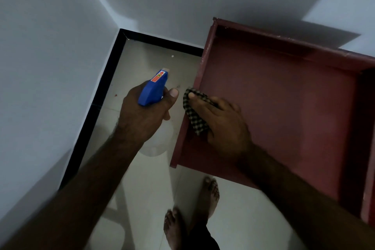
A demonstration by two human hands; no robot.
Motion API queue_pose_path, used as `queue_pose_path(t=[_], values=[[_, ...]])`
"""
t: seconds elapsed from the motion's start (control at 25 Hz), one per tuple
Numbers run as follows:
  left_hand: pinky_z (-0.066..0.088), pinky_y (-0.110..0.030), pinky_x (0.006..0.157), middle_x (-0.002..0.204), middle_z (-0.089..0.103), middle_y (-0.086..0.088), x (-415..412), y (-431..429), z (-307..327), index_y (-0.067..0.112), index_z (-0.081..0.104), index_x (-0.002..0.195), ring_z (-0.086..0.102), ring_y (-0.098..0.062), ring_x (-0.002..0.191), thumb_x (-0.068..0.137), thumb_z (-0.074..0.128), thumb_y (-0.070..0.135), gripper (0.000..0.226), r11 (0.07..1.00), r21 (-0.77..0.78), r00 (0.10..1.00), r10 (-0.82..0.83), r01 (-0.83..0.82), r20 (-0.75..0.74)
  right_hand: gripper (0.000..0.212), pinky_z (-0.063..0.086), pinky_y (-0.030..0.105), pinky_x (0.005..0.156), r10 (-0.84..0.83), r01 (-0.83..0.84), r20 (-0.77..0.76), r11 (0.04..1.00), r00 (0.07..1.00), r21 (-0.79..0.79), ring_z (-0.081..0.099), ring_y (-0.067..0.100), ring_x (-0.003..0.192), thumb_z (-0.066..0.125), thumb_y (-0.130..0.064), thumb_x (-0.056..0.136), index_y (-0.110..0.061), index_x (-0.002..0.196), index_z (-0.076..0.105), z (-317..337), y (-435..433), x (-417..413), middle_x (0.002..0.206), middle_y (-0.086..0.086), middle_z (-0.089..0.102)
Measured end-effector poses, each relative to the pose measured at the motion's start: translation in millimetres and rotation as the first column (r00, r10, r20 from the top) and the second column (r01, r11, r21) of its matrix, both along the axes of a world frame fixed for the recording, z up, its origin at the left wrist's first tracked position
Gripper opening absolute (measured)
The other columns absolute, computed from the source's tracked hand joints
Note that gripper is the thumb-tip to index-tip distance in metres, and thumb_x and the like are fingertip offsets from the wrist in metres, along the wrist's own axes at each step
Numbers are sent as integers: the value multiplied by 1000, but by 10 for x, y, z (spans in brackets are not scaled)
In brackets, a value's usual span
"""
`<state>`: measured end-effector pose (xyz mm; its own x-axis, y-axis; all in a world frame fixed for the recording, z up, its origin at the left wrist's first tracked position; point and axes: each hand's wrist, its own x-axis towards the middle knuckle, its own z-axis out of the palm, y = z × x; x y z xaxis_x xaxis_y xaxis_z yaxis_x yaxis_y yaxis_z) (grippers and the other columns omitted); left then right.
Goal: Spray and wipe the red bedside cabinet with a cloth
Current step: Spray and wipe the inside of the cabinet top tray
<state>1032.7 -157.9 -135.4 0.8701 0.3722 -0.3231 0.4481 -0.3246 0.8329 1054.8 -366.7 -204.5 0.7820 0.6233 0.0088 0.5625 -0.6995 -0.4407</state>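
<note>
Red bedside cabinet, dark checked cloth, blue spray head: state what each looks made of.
The red bedside cabinet is probably painted wood or board: matte red coat, pale chips along the edges. The dark checked cloth looks like woven fabric, perhaps cotton: it folds limply under the right hand. The blue spray head, in the left hand grip, looks like moulded plastic: smooth, hard-edged, with a printed sticker.

matt painted red cabinet [284, 91] (chipped edges) — woven checked cloth [195, 119], glossy plastic sprayer [153, 89].

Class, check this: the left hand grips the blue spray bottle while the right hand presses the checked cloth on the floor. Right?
Wrong place: the head view shows the right hand pressing the checked cloth on the red cabinet; the rest holds.
</note>
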Motion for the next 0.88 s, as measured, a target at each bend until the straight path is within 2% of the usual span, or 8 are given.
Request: queue_pose_path(t=[0.12, 0.24, 0.48, 0.68, 0.88], values=[[39, 2, 51, 72, 70, 8, 56, -16, 18, 34, 56, 86, 65, 7, 63, 79, 63, 62, 29, 1000, 16, 1000, -11, 11, -1, 82, 40, 50, 99, 15, -13, 53, 999, 998, -34, 50, 33, 132, 75, -19, 82, -23, 156, 40, -8, 2, 193, 151, -5, 53], [39, 3, 51, 61, 67, -1, 108, -40, 38, 34, 55, 84, 64, 9, 61, 77, 62, 61, 29, 1000, 17, 1000, -9, 9, 5, 81, 39, 49, 100, -35, 37, 42, 999, 999, -38, 50, 33, 131, 77, -17, 81, -24, 154, 43, 17, 113, 495, 149, -3, 55], [40, 2, 53, 62, 67, 0, 182, -14, 98, 30, 59, 85, 64, 6, 61, 75, 61, 63, 35, 1000, 7, 999, -19, 19, 28, 84, 40, 48, 95, 12, -12, -10, 1000, 1000, 4, 49, 31, 129, 74, -18, 81, -22, 157, 38, 26, -33, 192, 154, -6, 49], [40, 2, 55, 71, 70, 8, 255, -23, 98, 32, 58, 84, 67, -1, 64, 85, 65, 57, 27, 998, 35, 998, -50, 49, 37, 84, 39, 45, 97, -15, 16, 20, 997, 1000, -75, 49, 29, 131, 76, -25, 82, -27, 157, 38, 89, 54, 513, 153, -8, 50], [45, -3, 53, 67, 68, -5, 367, -17, 58, 23, 61, 90, 68, -4, 61, 90, 70, 46, 25, 997, 4, 996, -74, 74, 48, 95, 41, 49, 94, -87, 83, -39, 991, 995, -102, 49, 32, 129, 78, -18, 72, -26, 157, 37, 122, 79, 421, 152, -2, 52]])
